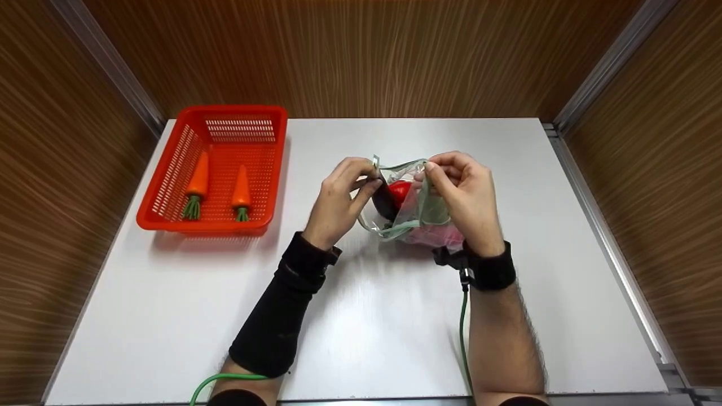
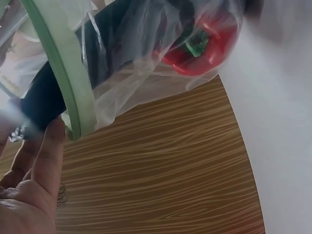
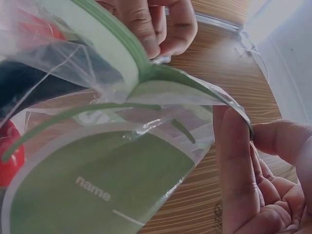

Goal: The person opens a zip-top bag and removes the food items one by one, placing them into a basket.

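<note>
A clear zip bag (image 1: 403, 228) with green edging lies between my hands, its mouth spread apart. My left hand (image 1: 344, 189) pinches one end of the mouth between thumb and fingers. The opposite end is pinched by my right hand (image 1: 465, 192), whose thumb and index finger grip the edge in the right wrist view. Inside the bag are a long dark eggplant (image 1: 384, 202) and a red bell pepper (image 1: 399, 190) with a green stem (image 2: 197, 43). A green panel (image 3: 102, 175) printed "name" covers part of one side. Something pinkish shows through the bag's lower right.
At the left of the white table (image 1: 378, 327) stands a red plastic basket (image 1: 211, 225) holding two orange carrots, one (image 1: 198, 177) left and one (image 1: 241, 189) right. Wood-grain panels (image 1: 350, 56) rise at the back and sides. A green cable (image 1: 463, 338) trails from the right wrist.
</note>
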Motion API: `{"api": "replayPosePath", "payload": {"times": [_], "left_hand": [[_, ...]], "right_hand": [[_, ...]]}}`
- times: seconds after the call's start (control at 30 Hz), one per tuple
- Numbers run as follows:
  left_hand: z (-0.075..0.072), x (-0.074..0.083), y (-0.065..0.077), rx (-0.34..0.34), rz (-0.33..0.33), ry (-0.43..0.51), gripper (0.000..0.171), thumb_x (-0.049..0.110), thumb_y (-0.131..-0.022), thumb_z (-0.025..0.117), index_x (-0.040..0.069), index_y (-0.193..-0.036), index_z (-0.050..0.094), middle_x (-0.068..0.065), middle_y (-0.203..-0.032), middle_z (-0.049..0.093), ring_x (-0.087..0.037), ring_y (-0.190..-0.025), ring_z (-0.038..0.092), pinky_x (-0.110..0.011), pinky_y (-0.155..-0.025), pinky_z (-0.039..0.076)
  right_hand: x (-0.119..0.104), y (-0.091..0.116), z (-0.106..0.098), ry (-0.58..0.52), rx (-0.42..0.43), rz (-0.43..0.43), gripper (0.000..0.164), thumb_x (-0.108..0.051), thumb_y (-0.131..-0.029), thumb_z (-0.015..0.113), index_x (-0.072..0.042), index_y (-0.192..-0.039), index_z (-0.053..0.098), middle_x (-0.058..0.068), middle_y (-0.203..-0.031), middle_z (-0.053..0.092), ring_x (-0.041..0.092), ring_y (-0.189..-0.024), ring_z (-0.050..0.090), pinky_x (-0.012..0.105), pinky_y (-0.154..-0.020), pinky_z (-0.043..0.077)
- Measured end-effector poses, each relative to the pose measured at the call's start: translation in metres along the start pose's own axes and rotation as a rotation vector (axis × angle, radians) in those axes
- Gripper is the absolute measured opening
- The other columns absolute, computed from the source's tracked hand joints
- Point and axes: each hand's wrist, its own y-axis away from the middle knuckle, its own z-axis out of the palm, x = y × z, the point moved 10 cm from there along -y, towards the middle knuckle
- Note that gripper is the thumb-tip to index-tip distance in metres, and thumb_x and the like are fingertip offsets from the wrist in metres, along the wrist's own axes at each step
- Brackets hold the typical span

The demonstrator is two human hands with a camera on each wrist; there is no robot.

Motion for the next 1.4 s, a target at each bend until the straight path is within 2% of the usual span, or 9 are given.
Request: {"api": "replayPosePath", "payload": {"times": [0.1,0.37,0.7,0.83,1.1,1.27,1.4], "left_hand": [[-0.008,0.005,-0.001,0.038,0.028,0.056,0.014,0.004,-0.112,0.077,-0.007,-0.12,0.072,-0.024,-0.131,0.071,-0.034,-0.127,0.075,-0.031,-0.113,0.069],[-0.04,0.019,0.0,0.179,0.096,0.113,0.019,0.004,-0.11,0.08,-0.009,-0.12,0.07,-0.027,-0.13,0.073,-0.035,-0.127,0.075,-0.037,-0.107,0.072],[-0.081,0.035,0.003,0.329,0.156,0.123,0.029,-0.006,-0.104,0.082,-0.01,-0.129,0.067,-0.029,-0.126,0.075,-0.024,-0.123,0.082,-0.041,-0.1,0.074],[-0.098,0.036,0.005,0.385,0.155,0.12,0.036,-0.005,-0.103,0.084,-0.012,-0.134,0.066,-0.029,-0.126,0.076,-0.022,-0.122,0.084,-0.04,-0.101,0.074],[-0.132,0.035,0.009,0.489,0.182,0.116,0.04,0.009,-0.105,0.087,-0.014,-0.131,0.068,-0.023,-0.125,0.077,-0.019,-0.117,0.084,-0.038,-0.101,0.074],[-0.15,0.032,0.013,0.534,0.176,0.091,0.038,0.005,-0.105,0.086,-0.014,-0.132,0.067,-0.015,-0.127,0.078,-0.018,-0.113,0.083,-0.036,-0.103,0.073],[-0.161,0.029,0.016,0.559,0.156,0.053,0.037,0.001,-0.105,0.085,-0.014,-0.134,0.066,-0.015,-0.128,0.078,-0.018,-0.113,0.083,-0.036,-0.104,0.073]], "right_hand": [[0.0,0.0,0.0,0.0,0.002,-0.002,0.01,-0.004,-0.114,0.073,0.003,-0.116,0.079,-0.004,-0.092,0.089,0.011,-0.082,0.089,0.026,-0.077,0.073],[-0.001,0.0,0.0,-0.003,0.005,-0.012,0.01,-0.004,-0.114,0.073,0.004,-0.116,0.078,-0.003,-0.092,0.089,0.012,-0.082,0.089,0.027,-0.079,0.074],[0.001,0.0,0.0,-0.005,0.004,0.002,0.009,-0.003,-0.114,0.073,0.004,-0.117,0.077,-0.006,-0.092,0.089,0.011,-0.083,0.088,0.026,-0.078,0.073],[0.0,0.0,0.0,-0.008,0.005,-0.005,0.008,-0.003,-0.114,0.073,0.004,-0.117,0.077,-0.005,-0.092,0.089,0.011,-0.082,0.088,0.026,-0.078,0.073],[0.0,0.0,0.0,-0.017,0.005,-0.007,0.008,-0.002,-0.114,0.072,0.004,-0.117,0.077,-0.004,-0.092,0.089,0.012,-0.082,0.088,0.028,-0.079,0.074],[0.0,0.0,0.0,-0.024,0.007,-0.013,0.008,-0.002,-0.114,0.073,0.003,-0.116,0.078,-0.003,-0.092,0.089,0.013,-0.082,0.089,0.028,-0.08,0.074],[-0.002,0.0,0.0,-0.029,0.008,-0.026,0.007,-0.002,-0.113,0.073,0.003,-0.115,0.078,-0.002,-0.091,0.089,0.013,-0.081,0.089,0.028,-0.079,0.074]]}}
